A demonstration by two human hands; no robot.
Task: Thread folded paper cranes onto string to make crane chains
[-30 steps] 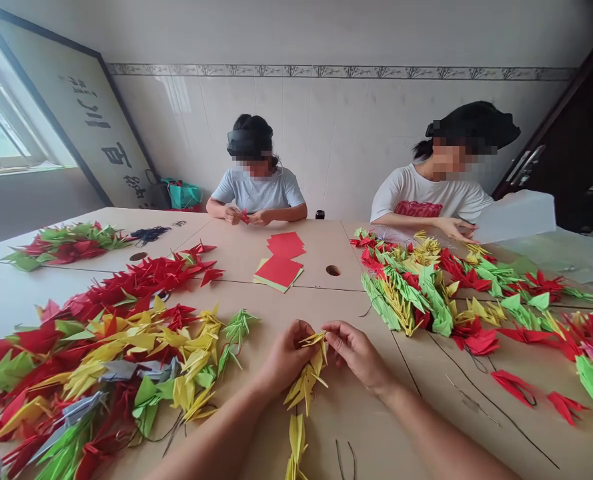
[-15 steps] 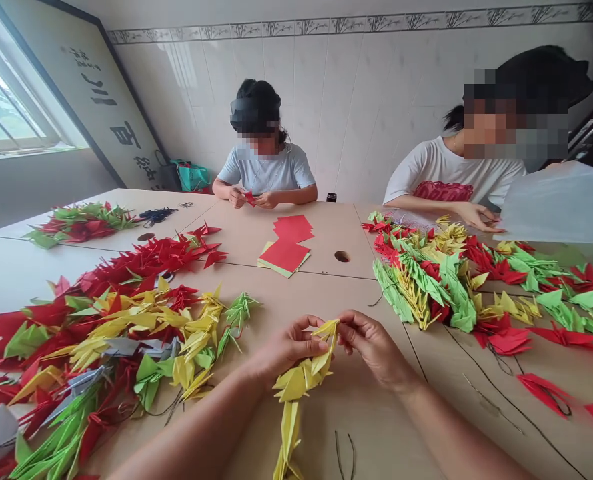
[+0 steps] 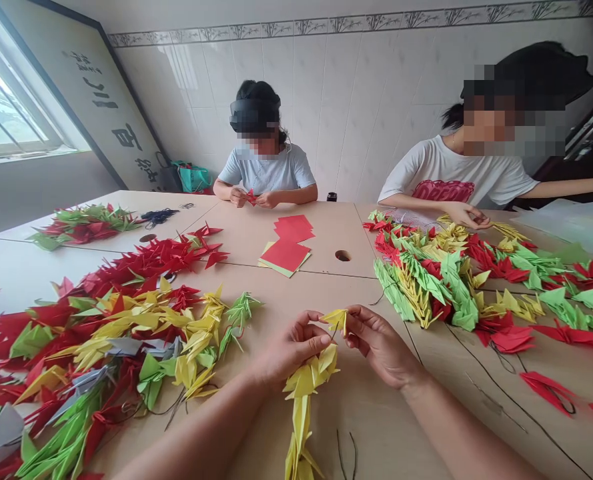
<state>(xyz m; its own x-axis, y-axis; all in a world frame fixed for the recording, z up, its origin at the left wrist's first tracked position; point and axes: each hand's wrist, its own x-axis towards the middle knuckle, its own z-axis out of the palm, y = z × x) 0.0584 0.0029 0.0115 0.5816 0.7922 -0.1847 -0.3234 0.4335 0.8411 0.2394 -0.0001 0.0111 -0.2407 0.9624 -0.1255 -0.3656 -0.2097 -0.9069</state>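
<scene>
My left hand (image 3: 291, 348) and my right hand (image 3: 382, 348) pinch a small yellow origami crane (image 3: 336, 321) between them. Below it, a string of yellow paper cranes (image 3: 302, 400) runs down onto the tabletop and out of the bottom of the view. Two thin dark wire ends (image 3: 346, 455) stick up near that string. To my left lies a large heap of red, yellow and green paper cranes (image 3: 111, 340). A similar heap (image 3: 426, 287) lies to my right, and neither hand touches either heap.
A stack of red and green paper squares (image 3: 285, 251) lies mid-table beside a round table hole (image 3: 343, 255). Across the table, a seated person (image 3: 269, 175) folds a red paper piece. Another person (image 3: 451, 183) reaches over the right heap. A clear plastic sheet (image 3: 566, 220) lies at far right.
My hands have shifted the small yellow crane, now held upright above the string. The person on the right has lowered the plastic sheet and moved a hand onto the cranes.
</scene>
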